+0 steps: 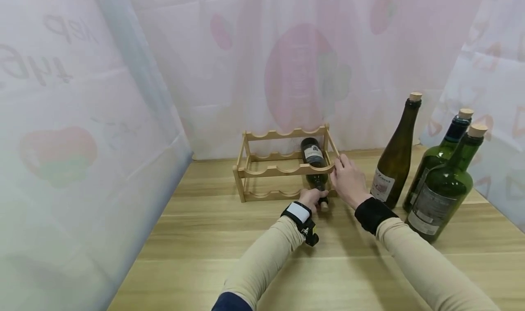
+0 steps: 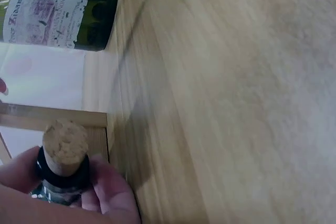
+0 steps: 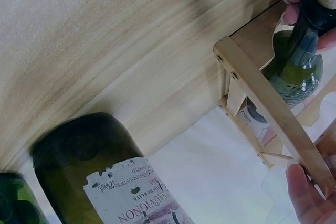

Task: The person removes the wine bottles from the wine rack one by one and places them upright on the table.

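A small two-tier wooden wine rack (image 1: 274, 170) stands toward the back of the table. One dark wine bottle (image 1: 313, 152) lies in its lower tier at the right end, neck pointing forward. My left hand (image 1: 312, 199) grips that bottle's neck just behind the cork (image 2: 65, 148), thumb and fingers on both sides of it. The right wrist view shows the bottle's green glass shoulder (image 3: 300, 80) behind the rack's end post. At the rack's upper right front corner, my right hand (image 1: 349, 180) holds the wood, its thumb (image 3: 300, 187) against the post.
Right of the rack stand three corked bottles: a tall brown-green one (image 1: 397, 158), a green one (image 1: 440, 201) in front and another green one (image 1: 435, 155) partly behind it. White printed curtains (image 1: 229, 83) hang behind and at both sides of the wooden table (image 1: 197, 252).
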